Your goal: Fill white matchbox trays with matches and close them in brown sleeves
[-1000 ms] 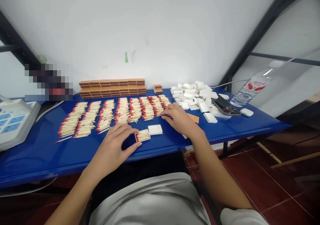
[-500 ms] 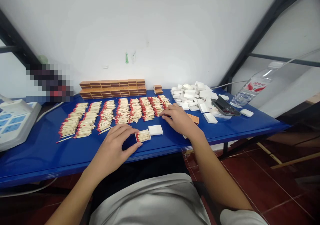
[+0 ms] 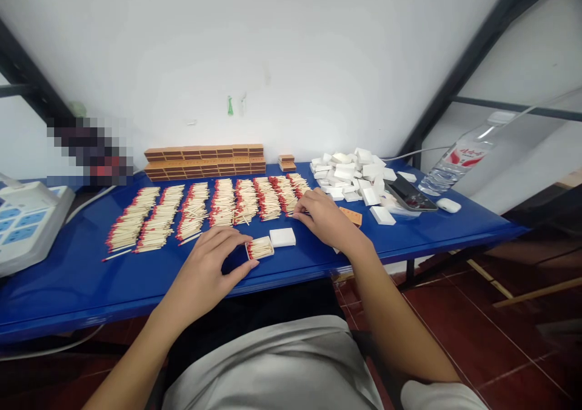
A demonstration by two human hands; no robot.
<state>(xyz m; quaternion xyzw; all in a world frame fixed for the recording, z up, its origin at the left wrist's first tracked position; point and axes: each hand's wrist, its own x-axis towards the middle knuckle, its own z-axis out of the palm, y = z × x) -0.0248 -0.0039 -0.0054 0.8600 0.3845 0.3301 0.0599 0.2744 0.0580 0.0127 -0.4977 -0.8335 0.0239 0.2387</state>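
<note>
My left hand (image 3: 211, 264) grips the left end of a small white matchbox tray (image 3: 260, 248) between thumb and fingers. Matches with red heads lie in the tray. Just right of it, a white box piece (image 3: 282, 237) lies flat on the blue table (image 3: 291, 261). My right hand (image 3: 325, 216) is closed in a pinch at the near end of the rightmost matches (image 3: 297, 185); whatever is between its fingertips is hidden. Partly behind that hand lies an orange matchbox sleeve (image 3: 351, 216).
Several rows of loose matches (image 3: 222, 202) run left. Stacked brown matchboxes (image 3: 204, 162) line the wall, beside a smaller stack (image 3: 287, 162). White trays (image 3: 348, 173) are heaped at right, near a phone (image 3: 409, 193), a bottle (image 3: 464, 155) and a white case (image 3: 448, 205). A power strip (image 3: 31, 222) stands left.
My right hand has shifted very slightly to the right at the matches. My left hand and the tray have stayed in place.
</note>
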